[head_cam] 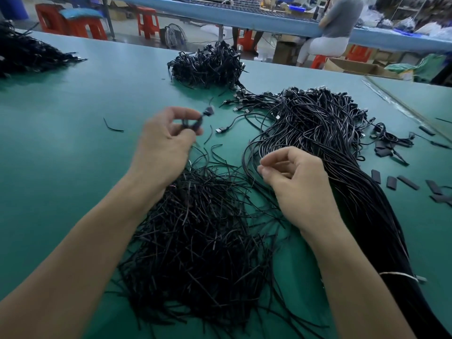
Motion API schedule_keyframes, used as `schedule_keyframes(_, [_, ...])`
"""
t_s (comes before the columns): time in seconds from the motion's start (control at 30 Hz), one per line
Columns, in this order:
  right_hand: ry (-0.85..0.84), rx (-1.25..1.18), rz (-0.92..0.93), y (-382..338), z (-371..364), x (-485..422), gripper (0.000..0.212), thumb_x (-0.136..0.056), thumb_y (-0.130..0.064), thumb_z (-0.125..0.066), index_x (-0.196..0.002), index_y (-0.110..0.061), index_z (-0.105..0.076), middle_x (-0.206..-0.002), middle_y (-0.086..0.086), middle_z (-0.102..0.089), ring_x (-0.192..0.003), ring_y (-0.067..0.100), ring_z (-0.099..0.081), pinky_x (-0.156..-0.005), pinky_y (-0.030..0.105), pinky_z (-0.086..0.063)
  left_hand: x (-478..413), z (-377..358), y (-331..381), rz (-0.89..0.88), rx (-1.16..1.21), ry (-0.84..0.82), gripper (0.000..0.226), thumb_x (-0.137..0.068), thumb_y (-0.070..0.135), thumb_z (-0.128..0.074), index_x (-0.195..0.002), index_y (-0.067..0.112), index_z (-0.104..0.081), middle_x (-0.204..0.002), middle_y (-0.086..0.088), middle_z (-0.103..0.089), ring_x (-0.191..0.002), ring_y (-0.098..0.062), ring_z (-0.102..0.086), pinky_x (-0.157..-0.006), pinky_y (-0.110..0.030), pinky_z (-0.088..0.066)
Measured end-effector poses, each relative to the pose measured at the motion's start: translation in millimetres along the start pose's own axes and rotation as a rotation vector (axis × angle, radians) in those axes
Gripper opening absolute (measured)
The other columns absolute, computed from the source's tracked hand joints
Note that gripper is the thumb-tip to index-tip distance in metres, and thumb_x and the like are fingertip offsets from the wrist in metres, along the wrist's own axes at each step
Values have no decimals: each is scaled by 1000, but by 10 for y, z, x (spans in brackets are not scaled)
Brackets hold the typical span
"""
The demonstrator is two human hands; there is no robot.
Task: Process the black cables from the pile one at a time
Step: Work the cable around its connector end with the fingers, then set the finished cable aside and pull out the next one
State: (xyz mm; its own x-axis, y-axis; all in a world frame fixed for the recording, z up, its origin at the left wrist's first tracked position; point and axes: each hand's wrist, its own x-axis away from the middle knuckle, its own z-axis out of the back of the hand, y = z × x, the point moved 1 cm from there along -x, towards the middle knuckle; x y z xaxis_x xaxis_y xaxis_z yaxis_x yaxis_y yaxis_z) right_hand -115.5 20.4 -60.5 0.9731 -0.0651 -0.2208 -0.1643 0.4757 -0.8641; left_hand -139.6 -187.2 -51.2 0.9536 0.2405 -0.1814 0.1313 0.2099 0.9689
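Black coiled cable (192, 122) pinched in our left hand (166, 140), above the green table mat (73, 113).
We grip the small, blurred coil between thumb and fingertips, with its plug end poking up and to the right, away from us. Our right hand (297, 184) hovers with curled fingers beside the large pile of long black cables (322, 123); we cannot tell whether it pinches anything.

Green table (73, 148), red stools (146, 22) behind

Loose black cables (318, 123) heaped; 1 small coiled cable (192, 123) raised.
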Motion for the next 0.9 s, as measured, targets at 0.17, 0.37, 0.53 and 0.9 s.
schedule_keyframes(0.17, [9, 508, -95, 173, 154, -21, 18, -92, -18, -65, -109, -26, -67, -97, -8, -65, -86, 10, -62, -78, 31, -55, -118, 206, -200, -96, -475, 235, 37, -98, 8, -48, -118, 37, -60, -107, 10, -64, -90, -21, -62, -77, -30, -44])
schedule_keyframes(0.37, [-173, 710, -196, 220, 54, 32, 30, -92, -29, -67, -121, -25, -64, -109, -4, -65, -97, 18, -61, -78, 34, -53, -66, 126, -368, -99, -713, 70, 44, -100, 1, -44, -138, 20, -57, -113, -20, -68, -101, -42, -61, -95, -51, -50])
schedule_keyframes(0.53, [-104, 767, -219, 241, 31, 44, 22, -95, -19, -61, -117, -23, -61, -103, -1, -61, -90, 20, -60, -71, 35, -51, -39, 110, -322, -176, -821, 107, 35, -99, 9, -51, -130, 18, -64, -124, -14, -67, -107, -37, -63, -94, -51, -50])
schedule_keyframes(0.9, [-21, 833, -240, 273, 120, 23, 11, -94, -19, -63, -105, -17, -61, -74, -6, -43, -62, 10, -41, -59, 31, -36, -51, 59, -405, 17, -1009, -114, 43, -103, 33, -41, -141, 17, -51, -150, -8, -43, -135, -35, -38, -110, -52, -34])
